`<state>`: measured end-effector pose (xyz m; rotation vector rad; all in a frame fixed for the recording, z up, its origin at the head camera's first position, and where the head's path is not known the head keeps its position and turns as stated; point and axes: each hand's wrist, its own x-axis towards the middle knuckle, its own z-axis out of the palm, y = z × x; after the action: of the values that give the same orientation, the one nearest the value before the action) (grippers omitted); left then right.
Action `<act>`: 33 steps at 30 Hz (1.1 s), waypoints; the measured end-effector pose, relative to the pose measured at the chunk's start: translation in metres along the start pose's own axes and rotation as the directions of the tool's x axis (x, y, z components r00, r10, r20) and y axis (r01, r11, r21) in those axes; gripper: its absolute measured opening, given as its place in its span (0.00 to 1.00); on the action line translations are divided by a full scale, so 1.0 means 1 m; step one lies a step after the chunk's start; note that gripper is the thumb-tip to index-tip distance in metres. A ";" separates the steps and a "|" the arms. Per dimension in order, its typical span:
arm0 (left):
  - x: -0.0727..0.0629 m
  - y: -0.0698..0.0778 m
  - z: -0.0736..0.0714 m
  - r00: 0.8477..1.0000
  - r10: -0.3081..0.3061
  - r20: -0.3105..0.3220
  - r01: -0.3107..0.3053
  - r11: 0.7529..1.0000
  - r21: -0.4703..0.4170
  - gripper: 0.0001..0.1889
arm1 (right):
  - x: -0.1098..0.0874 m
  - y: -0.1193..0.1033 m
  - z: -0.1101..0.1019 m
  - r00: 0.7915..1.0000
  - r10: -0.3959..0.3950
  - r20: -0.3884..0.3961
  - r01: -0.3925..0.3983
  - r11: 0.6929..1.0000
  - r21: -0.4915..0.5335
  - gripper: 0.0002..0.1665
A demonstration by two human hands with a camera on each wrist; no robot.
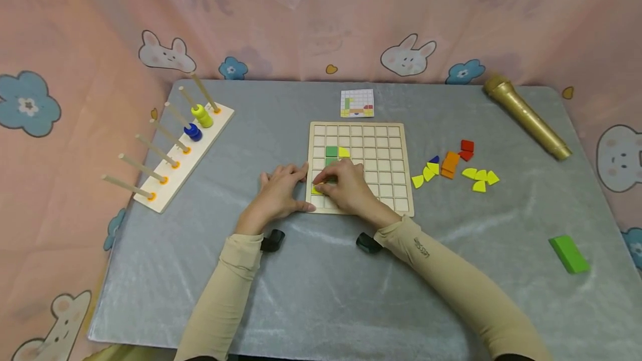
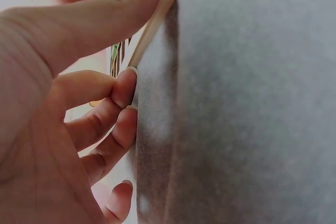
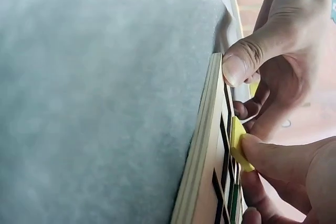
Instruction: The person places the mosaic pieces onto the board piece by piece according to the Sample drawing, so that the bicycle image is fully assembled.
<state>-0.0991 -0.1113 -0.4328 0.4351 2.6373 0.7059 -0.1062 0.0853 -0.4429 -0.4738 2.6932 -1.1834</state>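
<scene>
A wooden grid board (image 1: 383, 171) lies mid-table, with a green square (image 1: 331, 151) and a yellow quarter-round piece (image 1: 344, 152) in its cells. My left hand (image 1: 278, 194) holds the board at its near left corner; the thumb lies on the near edge and the fingers touch the left side. Between thumb and fingers, my right hand (image 1: 348, 185) pinches a yellow piece (image 3: 239, 145) at the board's left columns. That piece stands tilted against the grid in the right wrist view. Part of the green below the square is hidden by the right hand.
Right of the board lie loose yellow pieces (image 1: 480, 175), orange pieces (image 1: 450, 165), red pieces (image 1: 467, 146) and a blue piece (image 1: 434, 159). A pattern card (image 1: 357, 93) lies behind the board. Further out are a peg stand (image 1: 188, 170), a gold microphone (image 1: 529, 118) and a green block (image 1: 569, 254).
</scene>
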 end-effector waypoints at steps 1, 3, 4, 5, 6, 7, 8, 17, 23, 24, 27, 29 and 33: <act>0.000 0.000 0.000 1.000 -0.002 0.000 0.002 1.000 0.001 0.54 | 0.000 0.001 0.000 1.000 -0.011 -0.006 0.011 1.000 -0.012 0.03; 0.000 0.001 -0.001 1.000 -0.006 0.002 0.006 1.000 0.002 0.54 | 0.001 0.002 0.000 1.000 -0.027 -0.013 0.027 0.999 -0.034 0.03; 0.000 0.001 -0.001 1.000 -0.008 0.003 0.008 1.000 0.003 0.54 | 0.001 0.002 0.000 0.999 -0.032 -0.015 0.031 0.999 -0.041 0.03; 0.001 0.002 -0.002 1.000 -0.010 0.004 0.010 1.000 0.003 0.54 | 0.001 0.003 0.000 0.999 -0.033 -0.017 0.032 0.999 -0.043 0.03; 0.001 0.002 -0.002 1.000 -0.012 0.006 0.012 1.000 0.005 0.54 | 0.001 0.003 0.001 0.999 -0.034 -0.021 0.033 0.999 -0.042 0.03; 0.001 0.002 -0.002 1.000 -0.013 0.007 0.013 1.000 0.005 0.53 | 0.001 0.003 0.001 0.999 -0.034 -0.024 0.033 0.999 -0.040 0.03; 0.001 0.002 -0.002 1.000 -0.012 0.007 0.012 1.000 0.009 0.53 | 0.001 0.003 0.001 0.999 -0.033 -0.027 0.032 0.999 -0.041 0.03; 0.001 0.005 -0.002 1.000 -0.014 0.007 0.013 1.000 0.006 0.54 | -0.004 0.008 -0.013 0.997 0.014 -0.070 -0.014 1.000 -0.004 0.03; 0.002 0.006 -0.001 1.000 -0.024 0.007 0.024 1.000 0.006 0.55 | -0.011 0.026 -0.035 0.988 0.061 -0.138 -0.052 0.996 0.071 0.05; 0.002 0.006 -0.001 1.000 -0.024 0.006 0.024 1.000 0.006 0.55 | -0.012 0.029 -0.039 0.986 0.071 -0.149 -0.060 0.995 0.074 0.05; 0.003 0.006 0.000 1.000 -0.026 0.000 0.026 1.000 0.004 0.55 | -0.016 0.039 -0.053 0.981 0.090 -0.170 -0.078 0.994 0.074 0.07; 0.002 0.006 0.000 1.000 -0.027 -0.001 0.027 1.000 0.005 0.56 | -0.019 0.047 -0.061 0.977 0.110 -0.183 -0.099 0.993 0.069 0.07; 0.001 0.005 0.001 0.999 -0.032 0.004 0.032 0.999 0.007 0.56 | -0.028 0.063 -0.075 0.968 0.125 -0.219 -0.117 0.992 0.048 0.07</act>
<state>-0.0985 -0.1061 -0.4309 0.3943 2.6379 0.6852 -0.1145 0.1870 -0.4385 -0.1766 2.8316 -1.3173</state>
